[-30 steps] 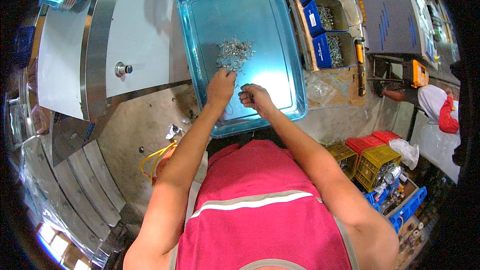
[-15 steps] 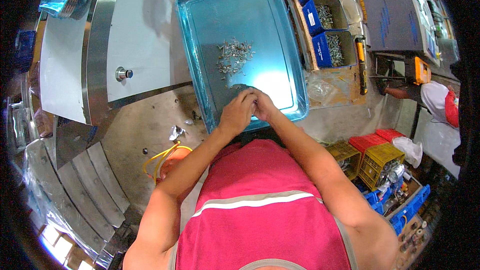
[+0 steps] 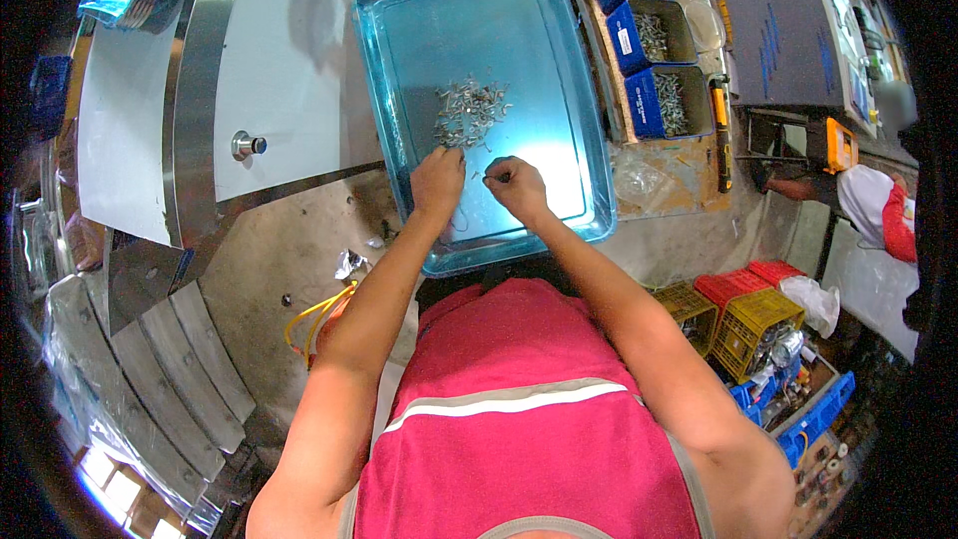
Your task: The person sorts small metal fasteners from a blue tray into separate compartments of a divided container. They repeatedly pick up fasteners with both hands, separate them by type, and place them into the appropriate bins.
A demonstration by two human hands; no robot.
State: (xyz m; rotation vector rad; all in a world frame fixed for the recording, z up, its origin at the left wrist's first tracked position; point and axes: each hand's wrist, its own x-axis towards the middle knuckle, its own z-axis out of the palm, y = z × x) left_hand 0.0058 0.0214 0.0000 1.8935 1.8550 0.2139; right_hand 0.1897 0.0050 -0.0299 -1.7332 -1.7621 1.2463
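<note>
A large shallow metal tray (image 3: 539, 50) with a bluish sheen lies in front of me. A loose pile of small silvery fasteners (image 3: 469, 112), screws or rivets, is heaped near its middle. My left hand (image 3: 438, 183) is over the tray with its fingertips drawn together at the pile's near edge; what they pinch is too small to make out. To its right, my right hand (image 3: 519, 192) hovers above the tray's near part with fingers curled and thumb against them. Anything inside that grip is hidden.
Blue bins (image 3: 671, 100) of small fasteners stand along the tray's right, beside a yellow-and-black tool (image 3: 720, 130). A white panel (image 3: 289, 70) with a metal fitting (image 3: 246, 146) lies left. Yellow crates (image 3: 755, 324) sit low right. Another person's arm (image 3: 798, 187) shows at far right.
My hands, together over the tray's near part before, have come apart. The left has moved left and forward to the pile; the right is slightly farther forward.
</note>
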